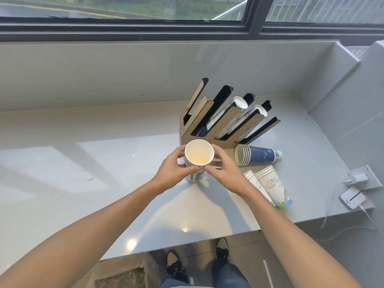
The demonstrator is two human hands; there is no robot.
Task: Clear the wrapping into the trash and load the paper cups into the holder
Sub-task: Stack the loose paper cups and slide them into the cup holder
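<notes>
An upright stack of paper cups (199, 155) stands on the grey counter (104, 163), mouth up, just in front of the cup holder (224, 119). My left hand (176, 169) grips its left side and my right hand (223, 173) grips its right side. The holder is a brown and black slotted rack that leans back; two of its slots hold white cup stacks. A blue cup stack (258, 156) lies on its side to the right. Two white printed cup stacks (272, 188) lie nearer the counter edge.
A wall socket with a white charger (362, 178) and a white device (353, 198) with cables sit at the counter's right end. Below the front edge I see shoes (174, 265) and a bag with clear wrapping (122, 277) on the floor. A window runs behind.
</notes>
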